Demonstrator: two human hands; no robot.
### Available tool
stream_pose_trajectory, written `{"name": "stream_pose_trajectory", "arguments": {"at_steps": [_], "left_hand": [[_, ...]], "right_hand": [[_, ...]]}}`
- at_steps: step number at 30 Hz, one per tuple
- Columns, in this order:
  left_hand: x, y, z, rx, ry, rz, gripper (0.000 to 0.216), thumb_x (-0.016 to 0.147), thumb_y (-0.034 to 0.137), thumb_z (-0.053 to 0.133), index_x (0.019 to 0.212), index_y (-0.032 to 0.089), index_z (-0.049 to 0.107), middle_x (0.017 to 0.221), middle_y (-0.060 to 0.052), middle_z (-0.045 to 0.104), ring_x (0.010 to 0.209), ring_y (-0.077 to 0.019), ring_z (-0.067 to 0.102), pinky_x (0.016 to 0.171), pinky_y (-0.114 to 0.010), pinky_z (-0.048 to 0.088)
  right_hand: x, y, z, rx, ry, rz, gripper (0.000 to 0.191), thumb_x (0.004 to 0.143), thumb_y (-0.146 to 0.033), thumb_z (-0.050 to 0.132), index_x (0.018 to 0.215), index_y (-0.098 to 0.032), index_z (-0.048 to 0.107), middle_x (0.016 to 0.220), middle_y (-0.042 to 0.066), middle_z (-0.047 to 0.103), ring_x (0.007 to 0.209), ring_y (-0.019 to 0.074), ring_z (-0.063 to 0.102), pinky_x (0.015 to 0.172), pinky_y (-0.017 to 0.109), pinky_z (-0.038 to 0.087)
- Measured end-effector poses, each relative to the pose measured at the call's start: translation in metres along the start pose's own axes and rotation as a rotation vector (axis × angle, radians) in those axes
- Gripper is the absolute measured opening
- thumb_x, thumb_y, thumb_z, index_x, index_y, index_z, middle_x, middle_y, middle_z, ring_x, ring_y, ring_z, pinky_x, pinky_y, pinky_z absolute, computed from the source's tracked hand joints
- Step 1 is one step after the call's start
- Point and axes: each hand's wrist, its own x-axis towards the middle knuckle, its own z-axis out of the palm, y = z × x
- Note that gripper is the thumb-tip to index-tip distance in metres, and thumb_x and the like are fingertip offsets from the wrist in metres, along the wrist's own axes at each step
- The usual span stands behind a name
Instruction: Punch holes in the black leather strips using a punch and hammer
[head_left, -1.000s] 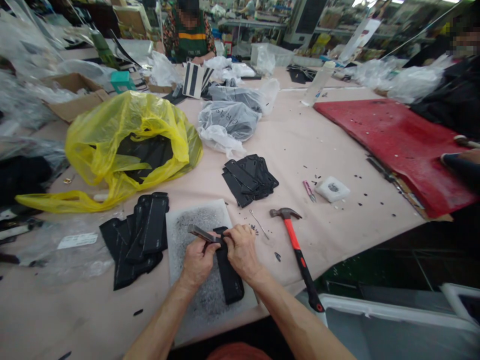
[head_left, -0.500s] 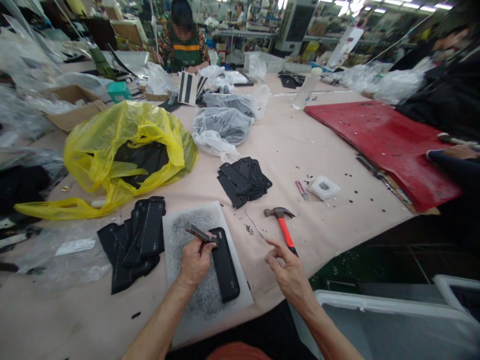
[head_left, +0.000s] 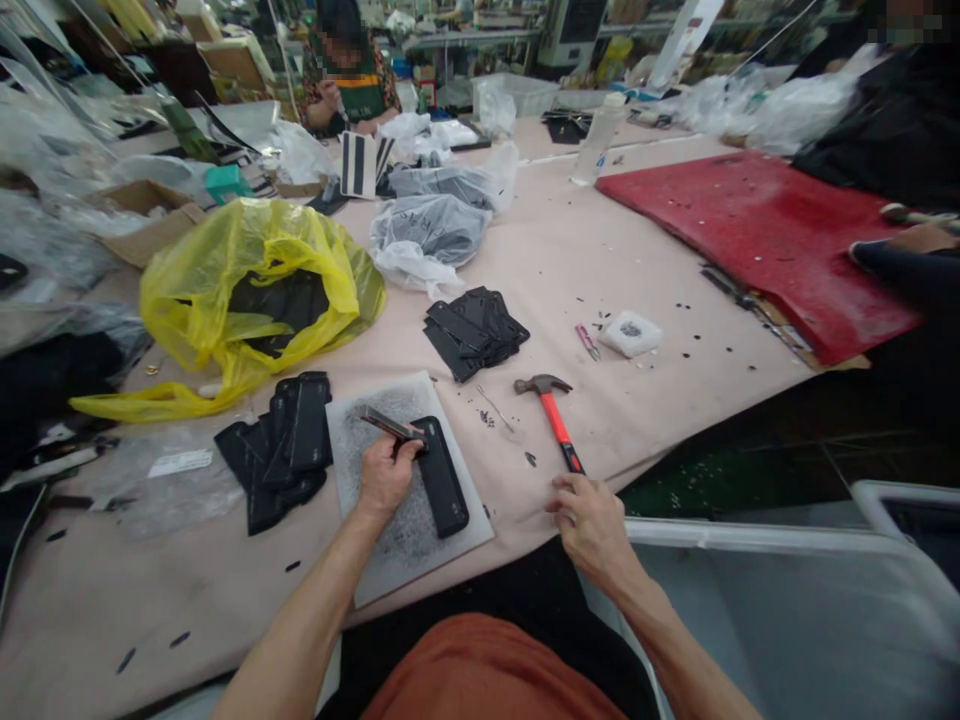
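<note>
My left hand is closed around a flat, narrow metal punch. The punch's right end is at the upper end of a black, rounded strap piece, which lies on a whitish, heavily marked board. At the lower end of a claw hammer with a red and black handle is my right hand, its fingers loosely bent and apart. The hammer lies on the table, and whether a fingertip touches its handle I cannot tell. A thin metal pick lies between the board and hammer, beside small black bits.
Black pieces are piled left of the board and beyond it. Farther back are a yellow bag, pink snips, a white block and a red mat. A grey bin stands at right; co-workers sit around.
My right hand has left the thin pick, which now lies on the table, and has moved to the hammer's handle end. My left hand keeps the punch over the strap piece. The view has shifted.
</note>
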Motion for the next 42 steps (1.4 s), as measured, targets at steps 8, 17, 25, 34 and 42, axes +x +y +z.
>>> {"name": "stream_pose_trajectory", "arguments": {"at_steps": [8, 17, 25, 34, 42], "left_hand": [[-0.001, 0.0, 0.001, 0.02, 0.012, -0.012, 0.021, 0.083, 0.03, 0.059, 0.094, 0.018, 0.071, 0.093, -0.005, 0.075, 0.087, -0.0214, 0.07, 0.083, -0.033, 0.056], [0.003, 0.002, -0.002, -0.069, 0.031, -0.075, 0.023, 0.083, 0.032, 0.061, 0.095, 0.017, 0.072, 0.095, -0.006, 0.076, 0.091, -0.0231, 0.07, 0.085, -0.036, 0.055], [0.02, 0.002, -0.011, -0.095, 0.053, -0.052, 0.022, 0.081, 0.033, 0.062, 0.094, 0.018, 0.074, 0.096, -0.006, 0.076, 0.092, -0.0239, 0.07, 0.086, -0.038, 0.056], [0.021, -0.006, -0.006, -0.144, 0.016, -0.042, 0.018, 0.079, 0.027, 0.065, 0.092, 0.018, 0.075, 0.094, -0.006, 0.077, 0.091, -0.0233, 0.071, 0.086, -0.038, 0.058], [0.017, -0.008, -0.001, -0.093, -0.027, 0.009, 0.017, 0.08, 0.027, 0.066, 0.094, 0.021, 0.075, 0.097, -0.004, 0.077, 0.094, -0.0224, 0.072, 0.093, -0.04, 0.057]], "right_hand": [[0.004, -0.045, 0.004, 0.171, 0.128, -0.14, 0.019, 0.087, -0.022, 0.058, 0.103, -0.021, 0.07, 0.093, 0.007, 0.069, 0.093, 0.0233, 0.058, 0.104, 0.046, 0.03], [0.032, -0.094, 0.036, 0.196, -0.104, -0.425, 0.061, 0.085, -0.038, 0.066, 0.141, -0.029, 0.045, 0.155, 0.006, 0.037, 0.141, 0.0354, 0.026, 0.112, 0.064, 0.012], [0.12, -0.114, 0.042, 0.195, -0.062, -0.428, 0.062, 0.085, -0.047, 0.067, 0.141, -0.029, 0.048, 0.152, 0.007, 0.042, 0.14, 0.0362, 0.029, 0.112, 0.065, 0.015], [0.13, -0.109, 0.063, 0.361, -0.061, -0.369, 0.072, 0.077, -0.061, 0.068, 0.139, -0.031, 0.048, 0.152, 0.007, 0.04, 0.14, 0.0326, 0.031, 0.113, 0.062, 0.015], [0.132, -0.104, 0.064, 0.418, -0.097, -0.401, 0.08, 0.078, -0.063, 0.063, 0.144, -0.022, 0.042, 0.154, 0.013, 0.037, 0.142, 0.0347, 0.027, 0.113, 0.063, 0.01]]}}
